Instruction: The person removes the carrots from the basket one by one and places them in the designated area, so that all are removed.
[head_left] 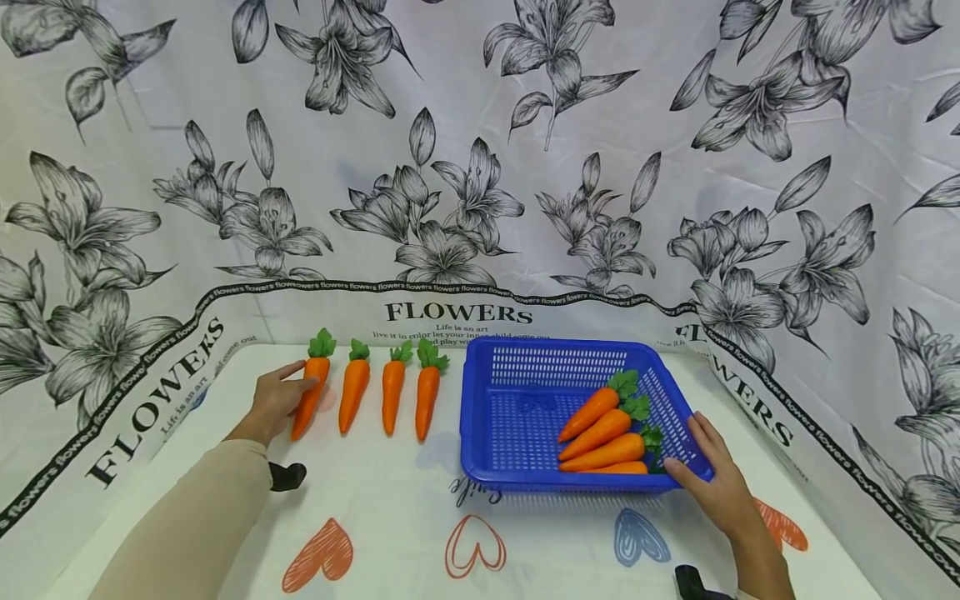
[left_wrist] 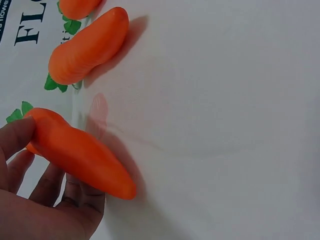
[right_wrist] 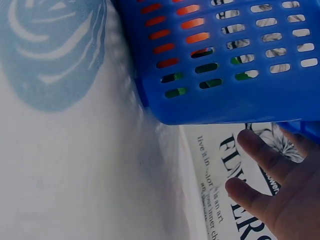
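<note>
At the left end of a row, my left hand [head_left: 273, 402] pinches an orange toy carrot [head_left: 310, 398] with a green leafy top. In the left wrist view the thumb lies on the carrot [left_wrist: 80, 152] near its leaves, and the other fingers are under its side. Beside it lie more carrots, the nearest carrot [head_left: 354, 392] pointing tip toward me. On the right, my right hand [head_left: 716, 479] rests at the near right corner of a blue plastic basket [head_left: 480, 467], fingers spread and fairly straight. Several carrots [head_left: 603, 433] lie together inside the basket's right side.
A white cloth printed with hearts [head_left: 476, 546] covers the table. Behind it hangs a curtain [head_left: 442, 208] with black flower drawings and lettering. Black wrist-worn mounts [head_left: 288, 477] show at both wrists. Leafy ends point toward the curtain in the row.
</note>
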